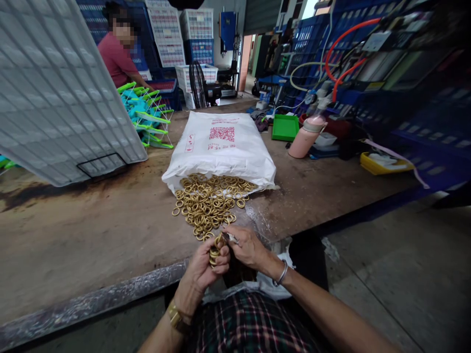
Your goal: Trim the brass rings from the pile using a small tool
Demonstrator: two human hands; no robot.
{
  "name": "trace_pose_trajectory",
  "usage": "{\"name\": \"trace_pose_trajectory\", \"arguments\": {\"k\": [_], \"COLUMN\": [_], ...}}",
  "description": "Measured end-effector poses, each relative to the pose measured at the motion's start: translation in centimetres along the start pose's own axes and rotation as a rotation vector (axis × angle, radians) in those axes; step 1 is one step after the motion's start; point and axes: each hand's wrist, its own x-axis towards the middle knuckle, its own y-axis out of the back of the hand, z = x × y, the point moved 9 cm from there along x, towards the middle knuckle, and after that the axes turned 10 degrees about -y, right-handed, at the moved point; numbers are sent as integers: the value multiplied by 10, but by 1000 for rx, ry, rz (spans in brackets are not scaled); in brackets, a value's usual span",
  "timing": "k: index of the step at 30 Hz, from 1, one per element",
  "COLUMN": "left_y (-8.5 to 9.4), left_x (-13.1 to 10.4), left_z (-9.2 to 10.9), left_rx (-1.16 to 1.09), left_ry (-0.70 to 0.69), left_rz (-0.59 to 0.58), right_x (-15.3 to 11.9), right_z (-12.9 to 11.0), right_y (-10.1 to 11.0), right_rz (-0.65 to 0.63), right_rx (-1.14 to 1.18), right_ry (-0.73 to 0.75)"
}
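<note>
My left hand (208, 264) is closed around several brass-coloured rings (214, 252), just off the table's front edge. My right hand (248, 247) pinches a small tool (231, 238) with a pale body and a dark end, which meets the uppermost ring in my left hand. The tool's exact kind is hidden by my fingers. Beyond my hands, a heap of loose brass-coloured rings (209, 208) spills onto the table from the mouth of a white woven sack (221, 152). The sack lies on its side, with red print on top.
A large white crate (66, 93) stands tilted at the left, beside blue-green plastic parts (147, 113). A green tray (285, 128), a pink bottle (307, 137) and a yellow tray (386, 164) sit on the right of the brown table (110, 230). Another person (119, 54) is behind.
</note>
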Motion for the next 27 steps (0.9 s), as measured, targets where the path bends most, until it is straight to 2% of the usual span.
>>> {"name": "trace_pose_trajectory", "arguments": {"k": [3,7,9,12,14,18,24,27], "left_y": [1,3,1,-3,-5,1,7,5], "left_x": [1,0,-2,-7,-9,-9,-6,-6], "left_z": [0,-1,-1,-4,-7,-10,-4,1], "left_rx": [24,40,44,61,82,114,199,257], "left_ry": [-12,-24,-30,-25,-23,-30,-114,-161], "left_rz": [23,34,19,-19,-38,-8,43,15], "right_x": [-3,-2,1,8,12,20,32,36], "right_z": [-4,-3,6,31,44,55,50,47], "right_y": [-5,-9,-8,5,17,31,25,20], "right_rz": [-37,-75,-85,-45,20,125,152,154], "right_rx": [-121,-261,-336,-415,-427,-359,-351,-365], "right_ry": [23,-24,-91,-264,-334,-350,-370,-365]}}
